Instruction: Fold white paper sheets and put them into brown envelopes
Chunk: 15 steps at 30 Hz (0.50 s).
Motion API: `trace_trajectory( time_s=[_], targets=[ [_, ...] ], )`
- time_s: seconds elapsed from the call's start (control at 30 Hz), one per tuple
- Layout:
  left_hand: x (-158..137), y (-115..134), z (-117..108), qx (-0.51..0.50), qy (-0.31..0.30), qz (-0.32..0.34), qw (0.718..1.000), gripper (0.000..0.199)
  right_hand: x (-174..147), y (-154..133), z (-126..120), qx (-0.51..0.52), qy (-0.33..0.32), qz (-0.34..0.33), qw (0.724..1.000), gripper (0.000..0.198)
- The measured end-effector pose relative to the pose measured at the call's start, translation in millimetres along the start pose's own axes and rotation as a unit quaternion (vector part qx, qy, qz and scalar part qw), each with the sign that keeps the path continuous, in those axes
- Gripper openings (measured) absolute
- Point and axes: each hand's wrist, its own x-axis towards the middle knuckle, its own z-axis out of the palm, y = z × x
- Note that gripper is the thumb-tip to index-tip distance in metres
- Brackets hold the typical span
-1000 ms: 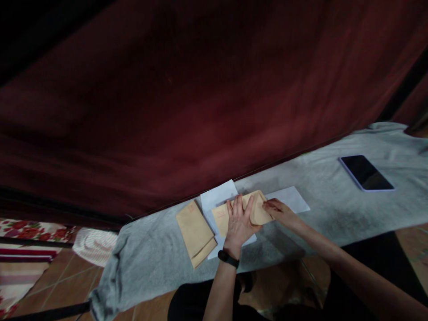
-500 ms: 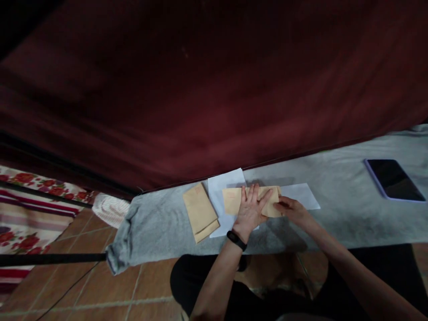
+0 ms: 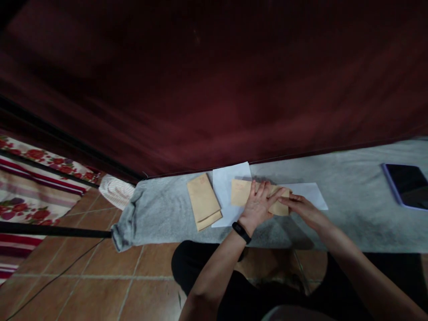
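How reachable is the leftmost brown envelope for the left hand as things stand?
Probably yes: nothing covers the leftmost envelope, and nothing upright stands between. The left hand, spread on the second envelope, would need to lift off it and cross the white sheet.

The room was dim. The red cloth [image 3: 217,89] was nearly black at the top and a bit brighter lower down. The grey cloth [image 3: 351,232] got soft, pale light, and the white paper [image 3: 230,173] by its far edge was one of the brightest things. Where the light came from was hard to tell. A soft shadow lay below the right hand [image 3: 302,209], down to the near edge. The red print on the brown envelope [image 3: 240,192] was too fuzzy to read. The right arm [image 3: 364,264] looked stretched.
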Motion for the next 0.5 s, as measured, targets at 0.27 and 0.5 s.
trace_trajectory(
  time_s=[0.27, 0.5],
  targets=[
    [-6.3, -15.2, -2.9, -0.020, -0.010, 0.003, 1.000, 0.110, 0.5, 6.1, -13.3, 0.010, 0.044, 0.020, 0.999, 0.036],
    [-9.6, -15.5, -7.2, -0.045, -0.028, -0.006, 0.999, 0.113, -1.8, 3.5, -19.8, 0.005, -0.036, 0.041, 0.998, 0.034]
  ],
)
